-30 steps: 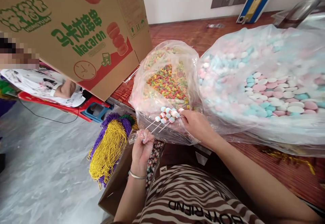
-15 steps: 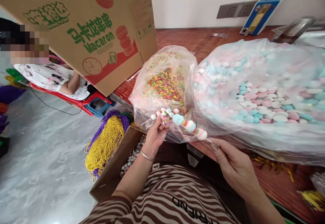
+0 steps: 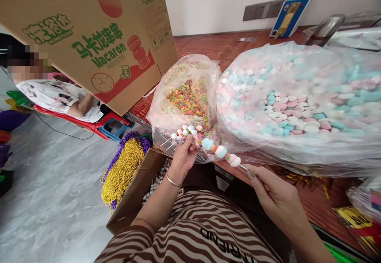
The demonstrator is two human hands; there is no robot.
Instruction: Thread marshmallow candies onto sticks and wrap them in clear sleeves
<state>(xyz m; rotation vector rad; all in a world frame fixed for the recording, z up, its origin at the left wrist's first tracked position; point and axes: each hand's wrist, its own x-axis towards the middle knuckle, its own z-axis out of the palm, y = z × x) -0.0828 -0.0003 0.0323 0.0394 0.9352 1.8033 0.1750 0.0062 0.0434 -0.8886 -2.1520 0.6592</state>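
Observation:
My left hand grips a bunch of thin white sticks tipped with small pastel candies, in front of the bag of colourful cereal rings. My right hand pinches the bare end of one skewer threaded with blue, white and pink macaron pieces, held slanted between the two hands. Its upper end lies close to the left hand's bunch. A big clear bag of pastel macaron pieces lies on the wooden table just beyond.
A "Macaron" cardboard box leans over the table's left end. Gold and purple bead strands hang beside an open carton by my knee. Another person sits low at the far left near a red stool. Packets lie at the right edge.
My right hand left the stick tips and now holds a filled macaron skewer, drawn back toward me. My left hand rose with the bunch of sticks.

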